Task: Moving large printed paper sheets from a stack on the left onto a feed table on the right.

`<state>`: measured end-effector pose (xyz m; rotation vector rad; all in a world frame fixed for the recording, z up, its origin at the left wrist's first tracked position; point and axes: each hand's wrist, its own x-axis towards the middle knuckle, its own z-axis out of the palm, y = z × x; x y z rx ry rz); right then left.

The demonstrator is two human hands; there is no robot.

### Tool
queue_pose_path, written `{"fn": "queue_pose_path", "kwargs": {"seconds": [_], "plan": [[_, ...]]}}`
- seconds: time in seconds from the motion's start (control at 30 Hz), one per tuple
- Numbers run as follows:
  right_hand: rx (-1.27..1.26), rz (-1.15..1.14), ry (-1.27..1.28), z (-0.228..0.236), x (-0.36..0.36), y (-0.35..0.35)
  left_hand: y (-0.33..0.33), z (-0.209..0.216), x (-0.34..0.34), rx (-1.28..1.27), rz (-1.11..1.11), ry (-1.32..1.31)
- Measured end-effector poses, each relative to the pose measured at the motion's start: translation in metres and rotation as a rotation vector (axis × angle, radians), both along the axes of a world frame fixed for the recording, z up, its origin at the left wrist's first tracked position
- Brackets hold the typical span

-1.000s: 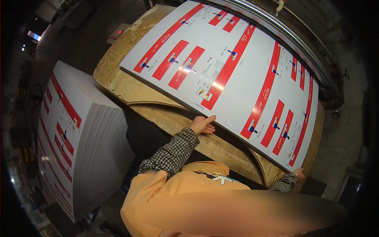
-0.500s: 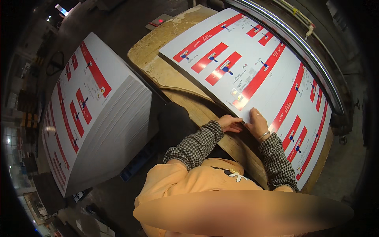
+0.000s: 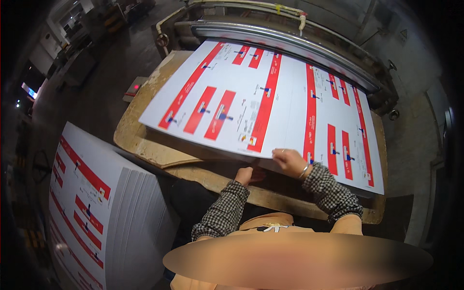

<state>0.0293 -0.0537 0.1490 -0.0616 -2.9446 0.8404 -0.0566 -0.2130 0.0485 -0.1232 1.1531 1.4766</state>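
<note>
A large white printed sheet [image 3: 289, 111] with red bars and small blue figures lies on a worn wooden board, its far edge at a metal roller. My right hand [image 3: 290, 163], wearing a bracelet, pinches the near edge of this sheet, thumb and fingers closed on it. Just left of it and a little lower is my left hand [image 3: 249, 175], apart from the right one. Its fingers stretch toward the right in the shadow by the sheet's near edge; they are dim and partly hidden, and I see nothing held in them.
The wooden board [image 3: 140, 137] extends past the sheet on the left and near sides. The metal roller [image 3: 290, 44] spans the far side, with a pale pipe [image 3: 232, 6] behind it. A tall stack of similar printed sheets [image 3: 133, 217] stands close at my left.
The view has turned, so the board and roller show more squarely. My hands, close together before, are now apart, the left one lower. My right fingers have closed on the sheet's edge.
</note>
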Motion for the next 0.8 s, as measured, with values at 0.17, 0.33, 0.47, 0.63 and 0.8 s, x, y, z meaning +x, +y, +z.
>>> {"fn": "queue_pose_path", "kwargs": {"seconds": [0.17, 0.33, 0.47, 0.63, 0.8], "plan": [[-0.009, -0.024, 0.021, -0.04, -0.004, 0.005, -0.007, -0.004, -0.005, 0.105, 0.032, 0.053], [0.012, -0.328, -0.048, -0.058, -0.059, 0.069, -0.001, 0.003, -0.009, 0.023, -0.005, 0.061], [0.214, -0.42, -0.159, -0.06, -0.065, 0.056, -0.002, 0.002, -0.013, 0.04, -0.013, 0.042], [0.474, -0.046, -0.234, -0.043, -0.013, -0.016, -0.007, -0.005, -0.014, 0.114, -0.016, 0.013], [0.203, 0.062, -0.361, -0.024, -0.022, 0.02, -0.006, 0.002, -0.012, 0.232, -0.027, 0.008]]}}
